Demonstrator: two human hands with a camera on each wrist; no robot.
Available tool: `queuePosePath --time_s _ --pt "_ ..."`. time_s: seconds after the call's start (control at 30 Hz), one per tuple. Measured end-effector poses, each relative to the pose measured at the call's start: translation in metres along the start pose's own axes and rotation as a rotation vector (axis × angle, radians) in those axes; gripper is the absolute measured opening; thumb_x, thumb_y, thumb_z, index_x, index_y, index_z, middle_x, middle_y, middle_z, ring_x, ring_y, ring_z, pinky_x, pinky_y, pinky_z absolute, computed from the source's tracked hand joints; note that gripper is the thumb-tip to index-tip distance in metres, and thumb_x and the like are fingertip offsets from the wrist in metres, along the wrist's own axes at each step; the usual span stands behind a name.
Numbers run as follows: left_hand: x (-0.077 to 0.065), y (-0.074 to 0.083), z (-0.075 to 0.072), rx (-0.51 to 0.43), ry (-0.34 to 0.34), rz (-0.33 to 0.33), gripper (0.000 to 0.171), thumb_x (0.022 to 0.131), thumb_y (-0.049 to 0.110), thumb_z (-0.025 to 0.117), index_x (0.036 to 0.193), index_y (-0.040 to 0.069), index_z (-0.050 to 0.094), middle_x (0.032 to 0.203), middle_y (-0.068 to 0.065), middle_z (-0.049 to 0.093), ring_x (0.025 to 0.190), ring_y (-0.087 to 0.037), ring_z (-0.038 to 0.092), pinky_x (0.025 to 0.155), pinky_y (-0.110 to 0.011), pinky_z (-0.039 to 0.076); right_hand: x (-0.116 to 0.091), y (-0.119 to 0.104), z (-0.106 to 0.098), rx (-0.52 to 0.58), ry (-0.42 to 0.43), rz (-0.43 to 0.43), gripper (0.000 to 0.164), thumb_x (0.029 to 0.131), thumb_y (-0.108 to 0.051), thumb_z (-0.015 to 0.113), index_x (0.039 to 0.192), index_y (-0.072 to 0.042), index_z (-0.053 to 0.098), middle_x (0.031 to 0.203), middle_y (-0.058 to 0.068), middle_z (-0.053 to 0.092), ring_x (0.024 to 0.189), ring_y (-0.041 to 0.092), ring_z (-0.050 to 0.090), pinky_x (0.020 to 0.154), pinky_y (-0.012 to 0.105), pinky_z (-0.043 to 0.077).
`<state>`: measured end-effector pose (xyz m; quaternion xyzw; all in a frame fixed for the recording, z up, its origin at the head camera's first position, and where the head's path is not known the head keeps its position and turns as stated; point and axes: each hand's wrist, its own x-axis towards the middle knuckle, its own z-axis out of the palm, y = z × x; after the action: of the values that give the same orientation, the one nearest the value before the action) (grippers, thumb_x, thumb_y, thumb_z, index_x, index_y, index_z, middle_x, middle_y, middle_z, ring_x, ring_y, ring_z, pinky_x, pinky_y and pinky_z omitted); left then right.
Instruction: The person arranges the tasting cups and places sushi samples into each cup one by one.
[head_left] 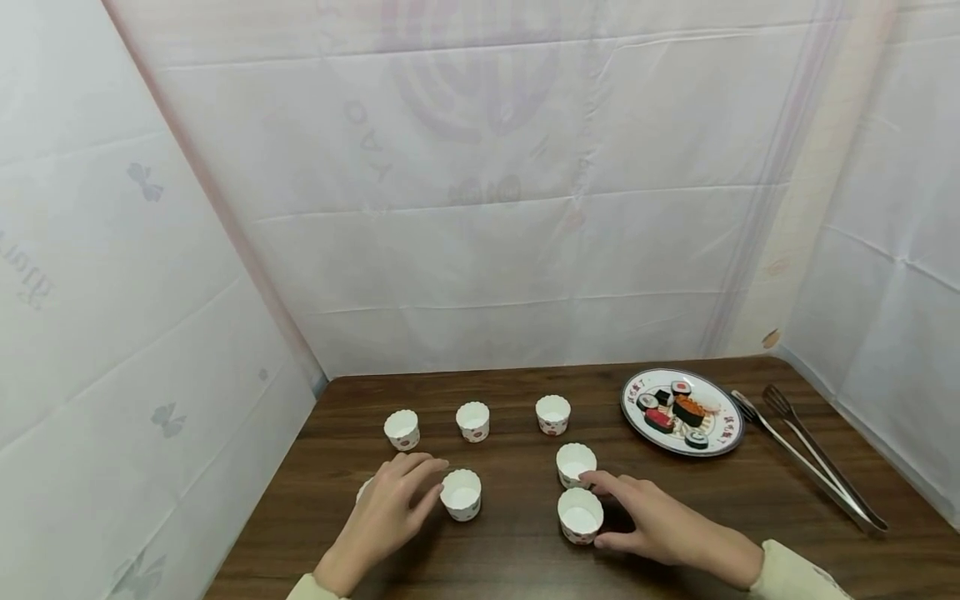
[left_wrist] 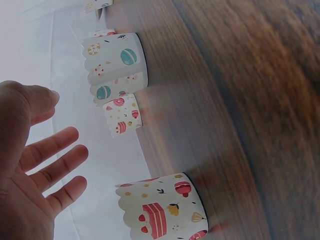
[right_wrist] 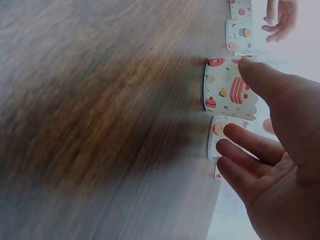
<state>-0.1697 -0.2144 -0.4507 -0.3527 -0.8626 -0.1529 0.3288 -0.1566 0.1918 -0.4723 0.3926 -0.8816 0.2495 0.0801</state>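
Observation:
Several white paper baking cups with small printed motifs stand upright on the table. My left hand (head_left: 393, 504), fingers loosely spread, hovers beside a front baking cup (head_left: 461, 496) and holds nothing. It partly hides another baking cup (head_left: 363, 488) at its left. In the left wrist view, a gap separates the fingers (left_wrist: 62, 165) from the baking cup with a cake print (left_wrist: 165, 210). My right hand (head_left: 660, 521) is at the right side of a front baking cup (head_left: 580, 518). Its index fingertip overlaps the edge of the baking cup behind (head_left: 575, 463); contact is unclear.
Three baking cups form a back row: left (head_left: 402, 431), middle (head_left: 473, 422) and right (head_left: 552, 416). A round plate (head_left: 637, 417) with sushi pieces is at the back right, beside metal tongs (head_left: 817, 467). White sheeting (head_left: 480, 250) hangs behind the wooden table (head_left: 510, 554).

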Motion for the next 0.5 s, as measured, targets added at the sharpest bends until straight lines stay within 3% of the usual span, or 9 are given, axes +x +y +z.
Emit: queuePosePath --time_s 0.3,0.5 --pt "-0.0017 0.0010 -0.0004 0.013 -0.010 -0.009 0.032 0.080 0.011 0.086 0.110 0.014 0.076 0.104 0.001 0.072 0.092 -0.015 0.067 0.067 -0.038 0.054 -0.0020 0.0011 -0.0033 -0.004 -0.010 -0.007 0.069 0.090 -0.042 0.080 0.146 -0.014 0.051 0.122 -0.005 0.071 0.110 0.016 0.065 0.089 0.043 0.056" --pt "-0.0036 0.0020 -0.0046 0.019 -0.019 -0.052 0.032 0.081 0.011 0.086 0.111 0.016 0.075 0.106 0.002 0.071 0.093 -0.015 0.066 0.070 -0.037 0.052 -0.0024 0.0065 -0.0039 -0.012 -0.001 -0.026 0.068 0.090 -0.042 0.080 0.145 -0.013 0.051 0.120 -0.007 0.070 0.108 0.015 0.065 0.087 0.040 0.056"
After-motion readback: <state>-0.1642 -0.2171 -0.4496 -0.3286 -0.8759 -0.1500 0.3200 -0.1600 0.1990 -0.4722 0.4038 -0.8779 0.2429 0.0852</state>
